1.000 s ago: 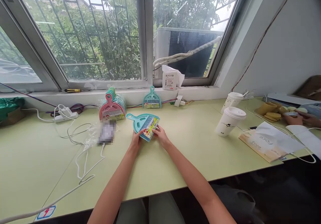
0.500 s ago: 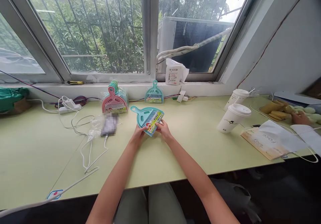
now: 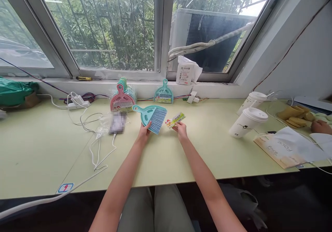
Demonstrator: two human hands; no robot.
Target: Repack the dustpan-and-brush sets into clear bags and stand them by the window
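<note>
My left hand (image 3: 144, 131) is closed on the lower edge of a turquoise dustpan (image 3: 145, 113) with a small brush (image 3: 157, 119) nested in it, bristles showing. The dustpan's handle points up and left. My right hand (image 3: 180, 130) pinches a yellow-green printed cardboard label (image 3: 175, 120), held apart from the dustpan, to its right. A stack of dustpan sets (image 3: 122, 98) in clear wrap, a pink one in front, stands behind to the left. Another turquoise dustpan set (image 3: 164, 92), its label on, leans against the wall below the window.
A blurred phone-like object (image 3: 118, 123) and white cables lie left, near a power strip (image 3: 78, 104). Two white lidded cups (image 3: 246, 123) and a paper tissue pack (image 3: 280, 147) stand right. At the far right, another person's hand (image 3: 321, 126) rests by some tan pieces. A screwdriver (image 3: 83, 78) lies on the sill.
The label has come off the dustpan and moved right in my right hand, baring the bristles. My left hand keeps hold of the dustpan. The whole view has shifted slightly.
</note>
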